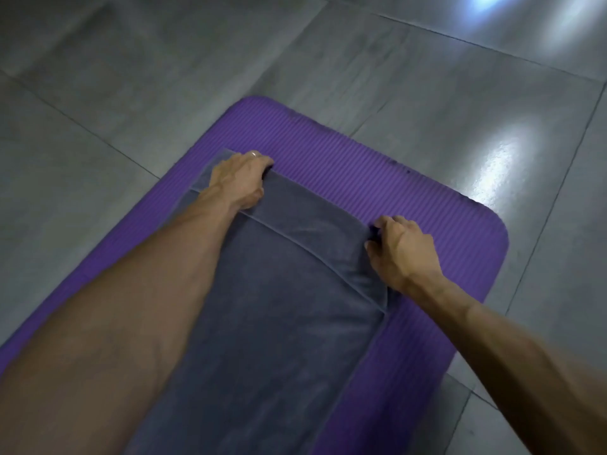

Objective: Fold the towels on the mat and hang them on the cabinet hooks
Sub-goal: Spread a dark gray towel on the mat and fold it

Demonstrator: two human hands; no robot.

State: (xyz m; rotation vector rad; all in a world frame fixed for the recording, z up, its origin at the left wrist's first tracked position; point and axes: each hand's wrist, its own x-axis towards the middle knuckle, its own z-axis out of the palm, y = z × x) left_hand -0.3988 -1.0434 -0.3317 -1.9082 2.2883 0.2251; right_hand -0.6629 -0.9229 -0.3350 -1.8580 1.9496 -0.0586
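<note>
Grey tiled floor (131,77) carries your purple mat (377,178). Grey towel (279,307) lies doubled on it, long axis running away from you. Left hand (239,182) pinches the far-left corner, right hand (400,251) the far-right. Bare mat beyond and to the right.

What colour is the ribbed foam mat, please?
Purple ribbed foam mat, seen in the head view.

A grey towel (279,307) lies on a purple mat (410,198) at frame centre. The left hand (241,178) and right hand (399,251) grip its far corners.
</note>
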